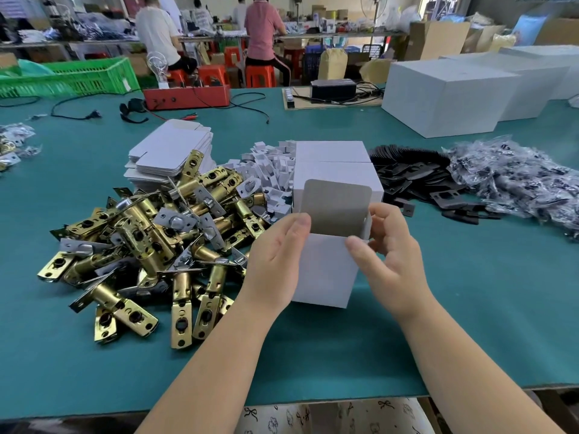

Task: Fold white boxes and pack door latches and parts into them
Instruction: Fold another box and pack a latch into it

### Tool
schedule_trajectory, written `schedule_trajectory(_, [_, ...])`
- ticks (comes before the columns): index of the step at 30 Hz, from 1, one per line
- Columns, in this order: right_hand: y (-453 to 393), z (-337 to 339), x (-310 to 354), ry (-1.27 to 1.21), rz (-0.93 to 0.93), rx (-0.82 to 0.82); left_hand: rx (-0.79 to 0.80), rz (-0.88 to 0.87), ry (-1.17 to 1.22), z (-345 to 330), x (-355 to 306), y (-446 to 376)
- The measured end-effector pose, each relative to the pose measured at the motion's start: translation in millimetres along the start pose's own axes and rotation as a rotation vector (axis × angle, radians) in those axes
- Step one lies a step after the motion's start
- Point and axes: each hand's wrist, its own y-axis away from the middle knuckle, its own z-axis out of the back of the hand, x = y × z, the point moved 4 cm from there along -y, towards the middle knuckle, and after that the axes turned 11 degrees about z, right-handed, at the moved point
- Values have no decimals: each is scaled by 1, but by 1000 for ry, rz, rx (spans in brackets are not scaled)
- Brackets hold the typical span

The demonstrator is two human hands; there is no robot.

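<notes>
Item: box [326, 270], white, one, upright on the green worktop [470, 292] in front of me. Top flap [336, 208] stands open, grey inside showing. I cannot see whether anything lies inside.

Left hand [275, 261]: I hold the box's left wall, thumb at the upper corner, fingers curled round the side.

Right hand [388, 249]: I pinch the right upper edge, thumb on the front face, fingers [383, 214] curled behind the side tab.

Left of box: latches [141, 245], brass and steel, a loose heap, close beside it.

Behind the latches, left of box: flat blanks [169, 151], stacked, unfolded.

Behind box: two closed white boxes [332, 161], touching one another; white card inserts [272, 170] heaped at their left.

Right of box: black plates [416, 177] spread flat; further right, bagged parts [517, 183] in clear plastic.

Far right of box: large white cartons [445, 95], well apart.

Step in hand, as I judge it: folding, the box formed but the top not yet closed.

Next move, as I judge it: free one hand while the other steadies the box, take a latch from the heap, and drop it in lengthwise; then an insert, a plate and a bag before tucking the flap.
</notes>
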Motion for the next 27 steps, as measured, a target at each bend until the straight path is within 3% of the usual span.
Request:
schedule_trajectory(6, [-3, 4, -1, -33, -26, -118, -40, 51, 20, 2, 3, -2])
schedule_trajectory(13, [-1, 5, 3, -139, 47, -151, -166, -54, 164, 12, 5, -3])
schedule_trajectory(21, [-5, 2, 7, -216, 109, -81, -144, -202, 94, 12, -4, -1])
schedule_trajectory(27, [-5, 3, 6, -54, 113, -52, -114, -195, 12, 12, -2, -2])
